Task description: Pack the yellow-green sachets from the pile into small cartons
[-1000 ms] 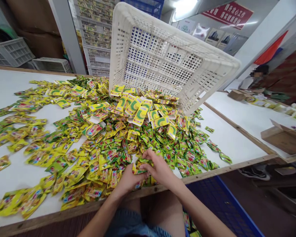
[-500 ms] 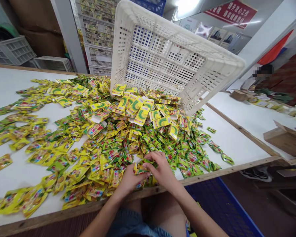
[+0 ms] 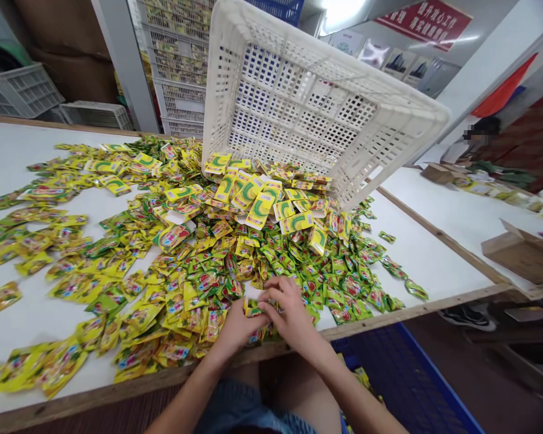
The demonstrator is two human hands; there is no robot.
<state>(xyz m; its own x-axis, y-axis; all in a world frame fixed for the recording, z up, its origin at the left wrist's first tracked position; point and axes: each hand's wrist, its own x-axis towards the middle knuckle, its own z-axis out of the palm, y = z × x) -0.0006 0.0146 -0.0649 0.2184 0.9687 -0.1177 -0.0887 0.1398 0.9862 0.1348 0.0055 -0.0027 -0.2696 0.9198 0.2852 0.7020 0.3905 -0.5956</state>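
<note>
Close to the front edge of the table, my left hand (image 3: pixel 238 326) and my right hand (image 3: pixel 289 313) meet around a small yellow-and-green carton (image 3: pixel 252 308), mostly covered by my fingers. My left fingers and thumb grip its left side. The right thumb and fingers curl over its other side; whether a packet is also between them is hidden. Around both hands lie heaped candy packets, yellow ones (image 3: pixel 174 304) to the left and green ones (image 3: pixel 344 283) to the right. Flat printed cartons (image 3: pixel 263 205) lie on the pile beyond my hands.
A white plastic crate (image 3: pixel 357 90) stands tipped on its side behind the pile, its opening toward me. The white table (image 3: pixel 434 259) has a wooden edge. Below its right side is a blue crate (image 3: pixel 428 374). An open cardboard box (image 3: pixel 525 253) and a person (image 3: pixel 470 141) are to the right.
My right fingers have shifted slightly left and curled in closer to the left hand. The green packet seen between my hands earlier no longer shows there. The pile looks unchanged.
</note>
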